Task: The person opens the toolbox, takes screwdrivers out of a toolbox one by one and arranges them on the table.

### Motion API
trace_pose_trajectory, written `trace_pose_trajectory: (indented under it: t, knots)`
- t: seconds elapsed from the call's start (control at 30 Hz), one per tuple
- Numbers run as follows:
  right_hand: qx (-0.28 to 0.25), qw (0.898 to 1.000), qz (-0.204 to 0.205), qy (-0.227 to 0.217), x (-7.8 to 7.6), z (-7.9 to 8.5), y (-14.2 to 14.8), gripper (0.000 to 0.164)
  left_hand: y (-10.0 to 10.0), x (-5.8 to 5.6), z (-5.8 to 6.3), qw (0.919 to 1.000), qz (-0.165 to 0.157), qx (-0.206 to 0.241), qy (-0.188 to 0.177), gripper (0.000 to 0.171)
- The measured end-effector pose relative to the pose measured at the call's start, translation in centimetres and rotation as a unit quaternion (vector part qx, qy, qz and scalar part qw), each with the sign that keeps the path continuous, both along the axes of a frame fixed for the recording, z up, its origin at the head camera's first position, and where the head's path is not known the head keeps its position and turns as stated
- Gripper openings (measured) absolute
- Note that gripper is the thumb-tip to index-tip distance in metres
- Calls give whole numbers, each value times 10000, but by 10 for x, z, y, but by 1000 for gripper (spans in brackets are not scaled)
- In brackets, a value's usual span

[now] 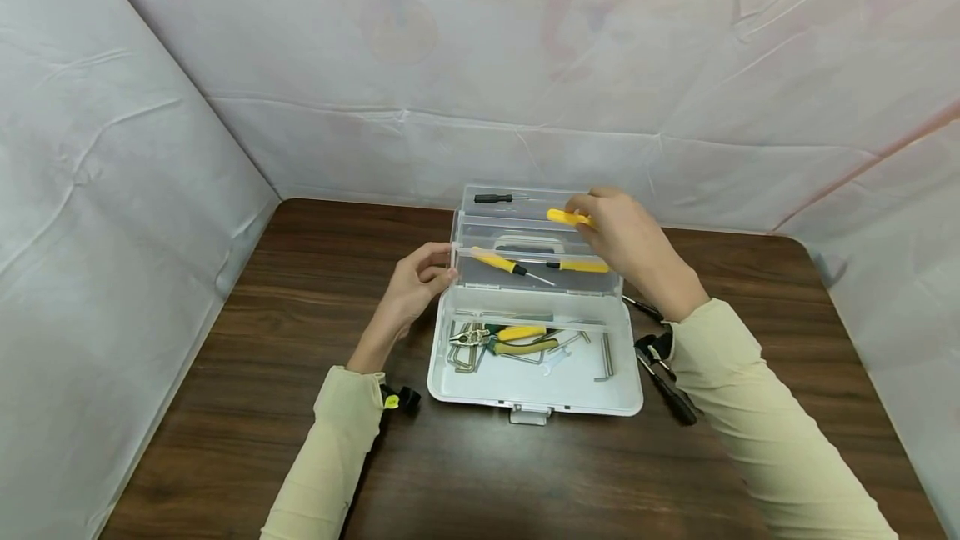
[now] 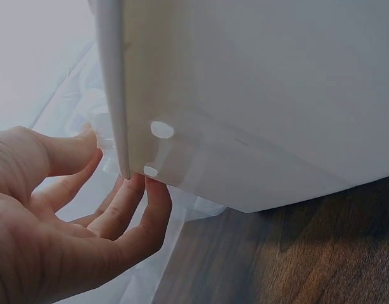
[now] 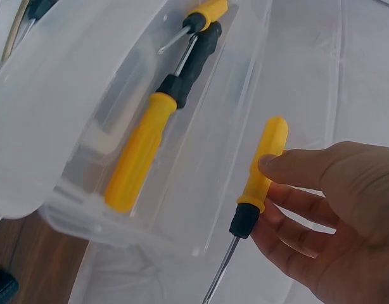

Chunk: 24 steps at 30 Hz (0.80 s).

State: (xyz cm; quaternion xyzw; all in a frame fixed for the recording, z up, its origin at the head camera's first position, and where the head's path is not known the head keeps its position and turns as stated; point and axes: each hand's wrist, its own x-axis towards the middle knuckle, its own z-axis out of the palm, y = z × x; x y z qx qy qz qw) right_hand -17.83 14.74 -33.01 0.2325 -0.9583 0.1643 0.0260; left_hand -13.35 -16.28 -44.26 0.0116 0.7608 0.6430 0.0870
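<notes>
A person's right hand pinches a yellow-handled screwdriver at the far right of an open toolbox — seemingly being stowed. The left hand grips the box's left side; the next move likely calls for lowering the tool flat — gently.

L sleeve & R sleeve are worn long, to approx. the wrists, both in plain pale yellow-green, w/ soft creases formed along their length. Nr the L cuff, small blk L gear is worn, rounded at one end & marked w/ a bright yellow-green tag; its print can't be read. Nr the R cuff, blk R gear is worn too, its shape partly hidden. L hand & R hand are left bare.
</notes>
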Motion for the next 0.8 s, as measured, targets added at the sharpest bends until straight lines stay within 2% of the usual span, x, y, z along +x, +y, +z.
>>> trace_pose_trajectory:
  t: [0.37,0.8]
  knots:
    - [14,9997,-215,-91,4,1,24,30,0,1,0,10000,2,-39,49,47]
    - [-122,9989,-440,87,10,-8,57,27,0,0,3,10000,6,38,-13,47]
